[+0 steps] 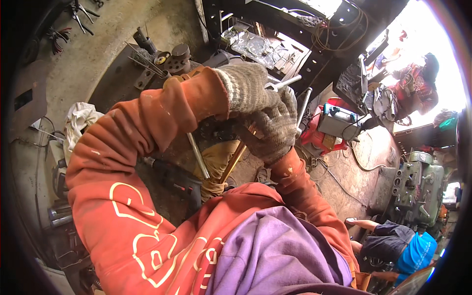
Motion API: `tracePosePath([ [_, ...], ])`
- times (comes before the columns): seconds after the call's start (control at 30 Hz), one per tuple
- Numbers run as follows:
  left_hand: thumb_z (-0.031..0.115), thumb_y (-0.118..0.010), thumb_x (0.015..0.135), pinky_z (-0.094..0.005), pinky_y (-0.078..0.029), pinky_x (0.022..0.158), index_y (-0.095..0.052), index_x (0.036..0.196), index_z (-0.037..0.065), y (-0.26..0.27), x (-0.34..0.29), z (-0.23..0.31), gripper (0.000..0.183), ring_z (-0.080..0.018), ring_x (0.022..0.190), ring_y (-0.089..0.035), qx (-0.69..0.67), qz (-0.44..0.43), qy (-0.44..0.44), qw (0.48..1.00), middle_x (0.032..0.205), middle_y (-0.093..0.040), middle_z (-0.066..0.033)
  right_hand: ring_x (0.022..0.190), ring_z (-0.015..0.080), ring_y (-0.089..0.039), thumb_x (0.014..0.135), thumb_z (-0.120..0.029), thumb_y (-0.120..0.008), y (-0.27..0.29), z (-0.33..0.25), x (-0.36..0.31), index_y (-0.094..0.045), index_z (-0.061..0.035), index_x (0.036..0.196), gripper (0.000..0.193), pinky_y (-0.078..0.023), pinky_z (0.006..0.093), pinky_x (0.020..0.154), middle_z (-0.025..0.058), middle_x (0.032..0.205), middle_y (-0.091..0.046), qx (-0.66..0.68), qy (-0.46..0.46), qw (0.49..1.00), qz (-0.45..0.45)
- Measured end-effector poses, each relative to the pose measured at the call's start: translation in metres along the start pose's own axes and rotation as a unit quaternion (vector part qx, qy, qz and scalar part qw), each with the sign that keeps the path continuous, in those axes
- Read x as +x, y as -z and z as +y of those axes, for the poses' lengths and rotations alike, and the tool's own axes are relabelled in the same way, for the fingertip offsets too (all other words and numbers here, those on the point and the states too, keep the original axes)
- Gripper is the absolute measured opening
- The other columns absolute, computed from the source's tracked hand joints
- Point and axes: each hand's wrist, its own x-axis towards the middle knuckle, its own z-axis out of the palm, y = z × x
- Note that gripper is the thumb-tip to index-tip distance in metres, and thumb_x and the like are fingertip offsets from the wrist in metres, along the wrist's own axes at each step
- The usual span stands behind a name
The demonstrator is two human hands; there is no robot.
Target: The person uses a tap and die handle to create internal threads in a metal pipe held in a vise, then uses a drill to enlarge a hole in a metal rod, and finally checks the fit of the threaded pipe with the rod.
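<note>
Both of my hands wear dirty grey knit gloves and meet in front of me, above a dark, cluttered work area. My left hand (248, 88) curls over from the left, its fingertips against the other glove. My right hand (273, 130) is bent around the same spot, closed on something mostly hidden by the gloves. A shiny metal bar (289, 82) sticks out past the fingers, and a second metal rod (304, 104) slants beside my right hand. Below the hands, a brass-coloured tube (233, 162) runs down toward me, with a silver rod (198, 157) left of it.
A power drill (172, 179) lies below my left arm. Dark round metal parts (178, 60) stand on the bench beyond. On the right are a red stool (319, 135) carrying a grey box-shaped machine (338, 120), loose cables, a green machine (418, 189) and two other people.
</note>
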Motion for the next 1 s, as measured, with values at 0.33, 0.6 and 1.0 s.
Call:
tracePosePath([
  [0.33, 0.039, -0.062, 0.099, -0.0493, -0.056, 0.070, -0.075, 0.092, 0.006, 0.034, -0.009, 0.044, 0.036, -0.0394, 0.078, -0.071, 0.029, 0.109, 0.022, 0.993, 0.079, -0.070, -0.0209, 0.121, 0.0418, -0.064, 0.075, -0.029, -0.091, -0.014, 0.007, -0.016, -0.070, -0.0112, 0.125, 0.058, -0.045, 0.0580, 0.106, 0.0151, 0.130, -0.069, 0.035, -0.062, 0.997, 0.032],
  [0.6, 0.035, -0.070, 0.098, -0.0384, -0.050, 0.058, -0.074, 0.095, 0.005, 0.040, -0.098, -0.013, 0.031, -0.0235, 0.067, -0.064, 0.061, 0.215, 0.033, 0.974, 0.070, -0.064, -0.0124, 0.136, 0.0414, -0.056, 0.077, -0.032, -0.092, 0.026, 0.031, -0.028, -0.071, -0.0113, 0.129, 0.059, -0.044, 0.0523, 0.113, 0.0232, 0.145, -0.059, -0.020, -0.088, 0.986, 0.142],
  [1.0, 0.026, -0.076, 0.094, -0.0467, -0.055, 0.085, -0.072, 0.115, 0.003, -0.109, -0.209, 0.020, 0.032, -0.0425, 0.096, -0.069, 0.215, 0.220, 0.428, 0.850, 0.108, -0.074, -0.0196, 0.085, 0.0261, -0.071, 0.099, -0.038, -0.076, -0.005, 0.213, -0.110, -0.066, -0.0041, 0.132, 0.049, -0.061, 0.0390, 0.076, 0.0133, 0.108, -0.074, 0.493, -0.693, 0.517, 0.092],
])
